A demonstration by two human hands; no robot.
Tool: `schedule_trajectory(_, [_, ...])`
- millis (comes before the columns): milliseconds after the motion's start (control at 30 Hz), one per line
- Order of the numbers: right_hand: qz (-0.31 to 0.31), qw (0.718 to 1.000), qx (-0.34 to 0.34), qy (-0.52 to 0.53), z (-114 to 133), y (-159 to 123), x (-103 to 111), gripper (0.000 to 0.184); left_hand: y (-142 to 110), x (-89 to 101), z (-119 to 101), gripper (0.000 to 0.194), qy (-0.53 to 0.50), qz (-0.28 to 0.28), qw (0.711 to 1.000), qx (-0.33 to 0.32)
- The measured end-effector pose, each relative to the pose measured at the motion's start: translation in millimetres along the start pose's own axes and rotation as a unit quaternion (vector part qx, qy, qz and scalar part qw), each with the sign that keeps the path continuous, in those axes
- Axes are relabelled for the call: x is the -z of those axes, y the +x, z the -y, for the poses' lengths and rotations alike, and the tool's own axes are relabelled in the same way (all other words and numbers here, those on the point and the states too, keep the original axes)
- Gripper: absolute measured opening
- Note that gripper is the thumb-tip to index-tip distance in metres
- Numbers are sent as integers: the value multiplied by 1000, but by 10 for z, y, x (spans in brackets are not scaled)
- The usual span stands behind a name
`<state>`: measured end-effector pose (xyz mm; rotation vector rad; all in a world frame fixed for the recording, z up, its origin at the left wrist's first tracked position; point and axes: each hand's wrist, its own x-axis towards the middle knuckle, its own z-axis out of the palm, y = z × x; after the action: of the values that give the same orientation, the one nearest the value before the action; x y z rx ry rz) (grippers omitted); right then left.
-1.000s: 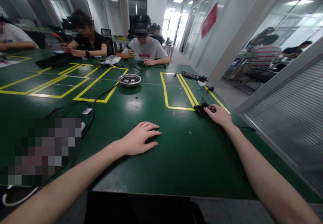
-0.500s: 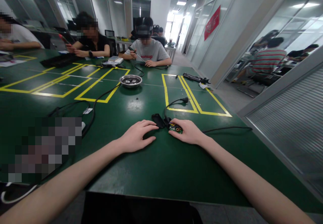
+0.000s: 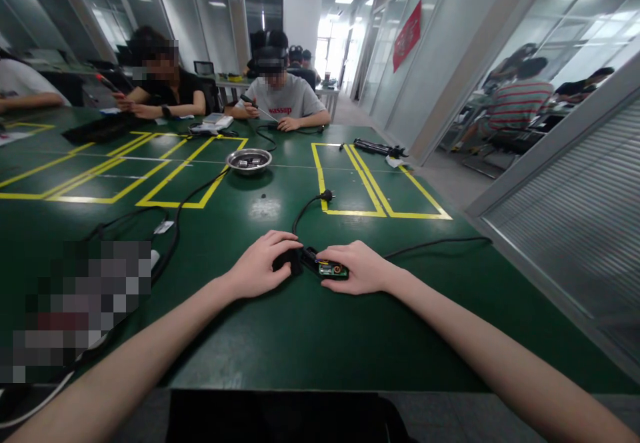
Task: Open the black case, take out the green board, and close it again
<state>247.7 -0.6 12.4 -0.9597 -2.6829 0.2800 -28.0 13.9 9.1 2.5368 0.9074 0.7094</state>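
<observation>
My left hand [image 3: 257, 266] grips a black plastic cover [image 3: 289, 263] between thumb and fingers, low over the table. To its right, my right hand [image 3: 363, 266] is closed around a small circuit board [image 3: 333, 269], green with a copper-coloured coil, apparently seated in a black casing. A dark part [image 3: 311, 256] lies between my hands, its exact shape hard to make out. From there a short black cord rises to a power plug [image 3: 327, 195]. Another black cable [image 3: 440, 244] leads off to the right from behind my right hand.
A metal bowl [image 3: 249, 161] holding small metal parts stands ahead on the green table [image 3: 280, 350]. Yellow tape marks [image 3: 420, 216] line the surface. A folded black tripod-like object [image 3: 377, 147] lies far right. A blurred item [image 3: 75, 316] and cables are at left. Co-workers sit opposite.
My left hand has closed on the black cover, which has come nearer and into its grasp. The circuit board has moved towards me in my right hand. The plug has swung left.
</observation>
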Motion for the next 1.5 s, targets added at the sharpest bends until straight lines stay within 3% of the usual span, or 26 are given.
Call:
schedule_trajectory(300, [-25,999,-3,-48,-60,31,-20,46,-16,-4,-120,34,-9,47,999,21])
schedule_trajectory(467, [-50,998,-10,-48,-61,39,-15,54,20,-18,-140,19,31,64,996,54])
schedule_trajectory(700, [-98,994,-22,-32,-184,-53,119,74,47,-20,-98,31,79,42,990,106])
schedule_trajectory(833, [-146,987,-64,-35,-380,-154,206,63,48,1,-43,37,108,20,985,133])
schedule_trajectory(933, [-174,979,-109,-19,-568,-223,229,51,45,24,-13,30,124,-1,982,141])
schedule_trajectory(1067, [-157,975,-155,28,-785,-261,177,34,38,39,-12,29,118,-24,981,149])
schedule_trajectory(1167, [-147,970,-188,50,-869,-247,121,32,37,31,-22,32,91,-24,983,156])
schedule_trajectory(1367, [-143,967,-207,49,-805,-200,105,32,45,-30,16,17,34,-46,991,123])
schedule_trajectory(1500, [-161,965,-181,102,-600,-105,75,29,51,-64,49,28,25,-37,994,100])
